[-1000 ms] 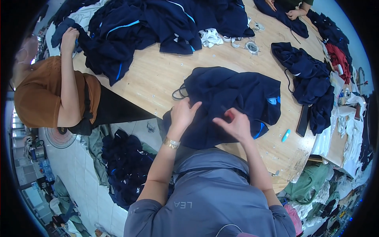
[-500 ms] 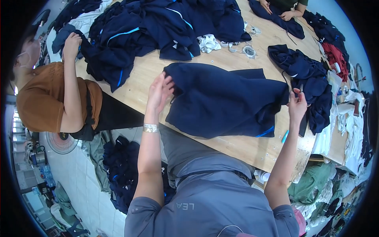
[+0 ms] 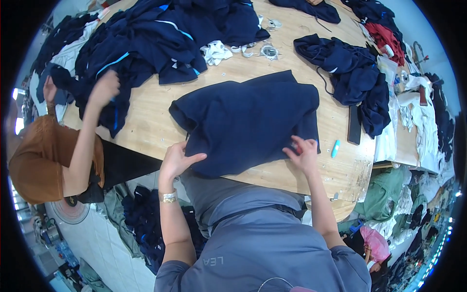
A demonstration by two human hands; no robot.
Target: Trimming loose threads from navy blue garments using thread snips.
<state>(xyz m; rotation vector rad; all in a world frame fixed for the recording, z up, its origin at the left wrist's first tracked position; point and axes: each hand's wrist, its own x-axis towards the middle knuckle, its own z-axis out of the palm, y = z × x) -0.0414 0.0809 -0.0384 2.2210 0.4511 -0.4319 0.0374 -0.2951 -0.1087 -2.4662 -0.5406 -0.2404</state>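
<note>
A navy blue garment [image 3: 248, 121] lies spread flat on the wooden table [image 3: 146, 126] in front of me. My left hand [image 3: 176, 159] grips its near left corner at the table's edge, thumb on top of the cloth. My right hand [image 3: 303, 153] pinches the near right corner, close to a small light blue trim. Both forearms reach in from below, with a metal bracelet on my left wrist.
A big heap of navy garments [image 3: 146, 44] fills the far left, where a person in an orange top [image 3: 44, 160] reaches in. Another navy pile [image 3: 350, 73], a black flat object [image 3: 354, 124], a turquoise marker [image 3: 334, 148] and white scraps [image 3: 216, 51] lie around.
My hands have drawn back from the garment's far sides to its near corners. The garment lies flatter and more spread than a second ago.
</note>
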